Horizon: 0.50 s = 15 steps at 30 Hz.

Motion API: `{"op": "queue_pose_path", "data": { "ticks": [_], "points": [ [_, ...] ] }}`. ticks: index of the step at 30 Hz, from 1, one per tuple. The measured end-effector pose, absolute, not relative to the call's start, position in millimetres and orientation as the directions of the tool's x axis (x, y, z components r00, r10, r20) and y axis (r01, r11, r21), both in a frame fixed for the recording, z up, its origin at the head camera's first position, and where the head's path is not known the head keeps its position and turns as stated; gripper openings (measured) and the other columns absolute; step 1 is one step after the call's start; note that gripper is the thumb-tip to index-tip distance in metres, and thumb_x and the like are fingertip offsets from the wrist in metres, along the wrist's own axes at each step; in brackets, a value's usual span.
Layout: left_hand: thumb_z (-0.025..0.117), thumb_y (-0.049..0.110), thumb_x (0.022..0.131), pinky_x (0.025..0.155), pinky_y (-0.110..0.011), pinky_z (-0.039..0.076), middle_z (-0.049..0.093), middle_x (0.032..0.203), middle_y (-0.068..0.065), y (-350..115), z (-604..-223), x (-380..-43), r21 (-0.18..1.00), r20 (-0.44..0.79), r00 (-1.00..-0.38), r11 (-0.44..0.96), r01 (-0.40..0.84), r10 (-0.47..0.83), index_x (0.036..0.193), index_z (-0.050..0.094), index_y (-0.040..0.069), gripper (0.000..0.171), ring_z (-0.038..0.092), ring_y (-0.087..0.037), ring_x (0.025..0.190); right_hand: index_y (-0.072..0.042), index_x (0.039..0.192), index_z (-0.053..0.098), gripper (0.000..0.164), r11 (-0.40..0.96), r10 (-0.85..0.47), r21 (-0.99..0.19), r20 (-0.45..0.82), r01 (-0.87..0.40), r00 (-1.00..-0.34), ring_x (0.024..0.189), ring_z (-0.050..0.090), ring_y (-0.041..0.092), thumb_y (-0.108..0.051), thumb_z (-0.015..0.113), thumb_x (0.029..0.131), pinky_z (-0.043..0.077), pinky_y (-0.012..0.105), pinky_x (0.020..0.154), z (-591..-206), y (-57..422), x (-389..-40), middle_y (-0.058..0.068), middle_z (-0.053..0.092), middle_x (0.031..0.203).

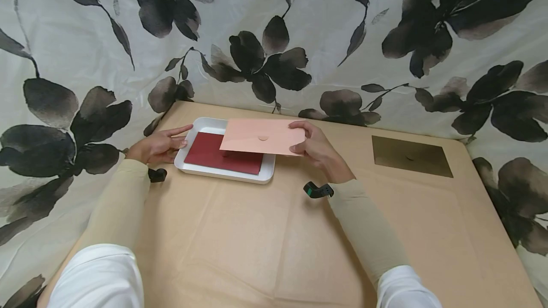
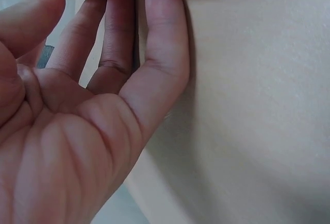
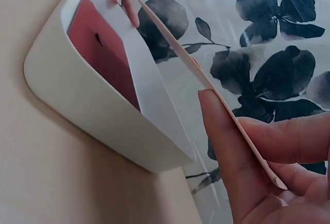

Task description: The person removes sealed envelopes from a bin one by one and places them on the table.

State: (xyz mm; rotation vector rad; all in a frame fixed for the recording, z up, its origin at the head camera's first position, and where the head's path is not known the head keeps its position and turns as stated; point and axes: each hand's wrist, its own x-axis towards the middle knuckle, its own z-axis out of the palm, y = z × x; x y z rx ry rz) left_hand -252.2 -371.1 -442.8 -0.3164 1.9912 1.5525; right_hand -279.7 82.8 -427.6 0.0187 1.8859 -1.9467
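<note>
A white tray stands at the back left of the table, with a dark red envelope lying flat in it. My left hand holds the tray's left end; in the left wrist view its thumb is on the rim and the other fingers reach under it. Between thumb and fingers, my right hand pinches the right end of a pink envelope. That envelope is raised over the tray's right part and overlaps the red one in the head view. Seen from the right wrist, it tilts edge-on above the tray wall.
A shiny gold-brown envelope lies on the table's right side. The table has a tan cover. A pale sheet with dark flowers hangs behind the table's back edge and at its sides.
</note>
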Motion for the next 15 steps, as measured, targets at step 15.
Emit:
{"op": "queue_pose_path", "data": {
  "ticks": [15],
  "points": [
    [0.055, 0.019, 0.109, 0.097, -0.038, 0.060, 0.014, 0.176, -0.008, -373.0, -445.6, -254.2, 0.804, -0.581, -0.795, 0.280, -0.525, 0.174, 0.166, 0.013, 0.042, 0.075, 0.061, -0.014, 0.119, -0.012, 0.143, 0.055, 0.071, 0.055, -0.280, -0.955, -0.294, 0.290, -0.914, 0.121, 0.054, 0.024, 0.028, 0.060, 0.084, 0.061, 0.022, 0.076, -425.9, 111.4, -285.7, 0.007, 0.047, 0.150]
  ]
}}
